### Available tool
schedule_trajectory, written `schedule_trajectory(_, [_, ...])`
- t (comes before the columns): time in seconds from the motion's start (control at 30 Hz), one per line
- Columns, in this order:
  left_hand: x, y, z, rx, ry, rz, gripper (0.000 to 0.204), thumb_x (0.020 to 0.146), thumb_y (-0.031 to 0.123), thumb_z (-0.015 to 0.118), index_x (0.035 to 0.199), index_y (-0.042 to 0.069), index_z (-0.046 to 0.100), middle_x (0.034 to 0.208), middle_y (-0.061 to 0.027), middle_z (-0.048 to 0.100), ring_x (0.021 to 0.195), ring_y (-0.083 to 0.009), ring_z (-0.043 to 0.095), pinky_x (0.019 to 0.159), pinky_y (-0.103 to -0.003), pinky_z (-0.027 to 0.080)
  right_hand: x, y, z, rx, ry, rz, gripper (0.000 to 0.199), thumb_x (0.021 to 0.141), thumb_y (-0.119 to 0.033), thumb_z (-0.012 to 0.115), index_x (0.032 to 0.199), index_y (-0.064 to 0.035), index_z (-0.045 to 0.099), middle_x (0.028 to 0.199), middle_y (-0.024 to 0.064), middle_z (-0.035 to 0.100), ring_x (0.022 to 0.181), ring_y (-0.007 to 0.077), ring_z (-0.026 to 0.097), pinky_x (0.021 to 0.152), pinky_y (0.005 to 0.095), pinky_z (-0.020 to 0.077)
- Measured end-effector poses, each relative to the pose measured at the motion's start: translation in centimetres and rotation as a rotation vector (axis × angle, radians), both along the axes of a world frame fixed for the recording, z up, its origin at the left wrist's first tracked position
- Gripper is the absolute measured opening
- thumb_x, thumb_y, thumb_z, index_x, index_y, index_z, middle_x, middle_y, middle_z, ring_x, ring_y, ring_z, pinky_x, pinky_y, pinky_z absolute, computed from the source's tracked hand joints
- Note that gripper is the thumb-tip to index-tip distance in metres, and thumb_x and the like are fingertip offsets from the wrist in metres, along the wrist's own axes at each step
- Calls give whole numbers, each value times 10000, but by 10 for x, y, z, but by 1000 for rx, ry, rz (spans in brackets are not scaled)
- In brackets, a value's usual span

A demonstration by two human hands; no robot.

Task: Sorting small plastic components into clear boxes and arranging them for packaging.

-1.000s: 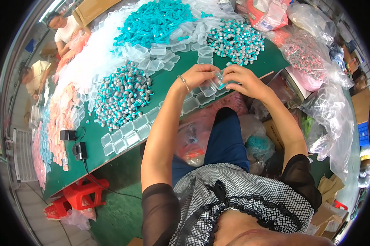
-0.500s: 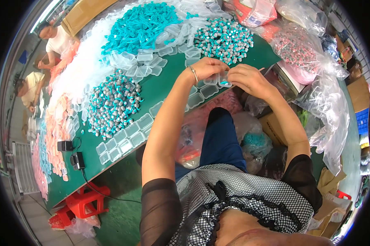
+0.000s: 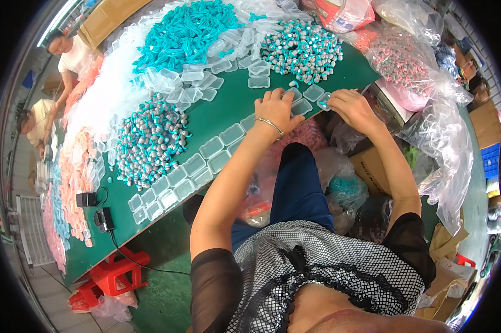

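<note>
Two rows of small clear plastic boxes [image 3: 194, 165] run along the near edge of the green table. My left hand [image 3: 274, 112] lies over the boxes toward the right end of the rows, fingers stretched out and thumb apart, holding nothing that I can see. At that end, my right hand [image 3: 352, 109] has its fingertips closed on the edge of a clear plastic box [image 3: 324, 101] with a teal piece inside. Beyond the hands lies a heap of small grey-and-teal striped pieces [image 3: 303, 53]. A second such heap [image 3: 150, 141] sits left of my left forearm.
A pile of teal pieces [image 3: 186, 33] and many loose clear boxes [image 3: 192, 83] cover the far side. Black adapters [image 3: 103, 219] with a cable lie at the left. Plastic bags [image 3: 403, 66] crowd the right. Two people [image 3: 76, 58] work at the far left; a red stool [image 3: 117, 272] stands below.
My hands have moved apart. The left has come back left and spread over the boxes; the right has shifted slightly right, with the teal-filled box now at the row's end.
</note>
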State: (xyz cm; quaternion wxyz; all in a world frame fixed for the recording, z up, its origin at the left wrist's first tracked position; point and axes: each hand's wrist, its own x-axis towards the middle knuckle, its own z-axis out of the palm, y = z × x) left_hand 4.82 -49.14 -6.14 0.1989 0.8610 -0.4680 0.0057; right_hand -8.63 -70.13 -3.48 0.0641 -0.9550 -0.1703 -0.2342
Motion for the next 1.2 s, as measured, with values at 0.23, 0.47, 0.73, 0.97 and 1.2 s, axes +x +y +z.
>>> schedule_trajectory(0.23, [-6,10,1,-9,10,24,669,707,434,730,1269,126,540,1287,-133,523,1183,-324,483,934,-491,388,12,4,-14,-2,41,12,132,789,-71,635,910,-48,591,886,82,570,847,284,577,712,376,467])
schedule_trajectory(0.47, [-11,14,1,14,-23,17,652,704,434,741,1255,143,548,1281,-128,530,1166,-325,497,918,-488,394,11,12,-17,44,24,33,146,787,-62,630,929,-39,602,884,90,573,848,287,581,724,384,481])
schedule_trajectory(0.73, [-12,18,-3,-19,-49,29,642,703,442,743,1244,152,552,1286,-129,526,1161,-331,501,912,-490,398,14,21,-13,98,12,65,159,779,-47,622,937,-48,609,897,83,582,857,284,587,734,383,484])
schedule_trajectory(0.97, [-16,22,-3,-67,-85,44,614,705,423,743,1236,177,557,1332,-146,480,1181,-346,479,911,-505,399,26,22,-8,172,75,-51,161,781,-90,650,940,-80,630,933,62,608,928,265,582,813,388,431])
schedule_trajectory(1.2, [-21,31,4,-109,-130,23,529,704,367,751,1159,148,593,1310,-137,493,1192,-317,466,895,-519,387,40,14,-6,118,285,-100,150,761,-121,684,905,-98,651,886,39,618,906,249,581,814,391,419])
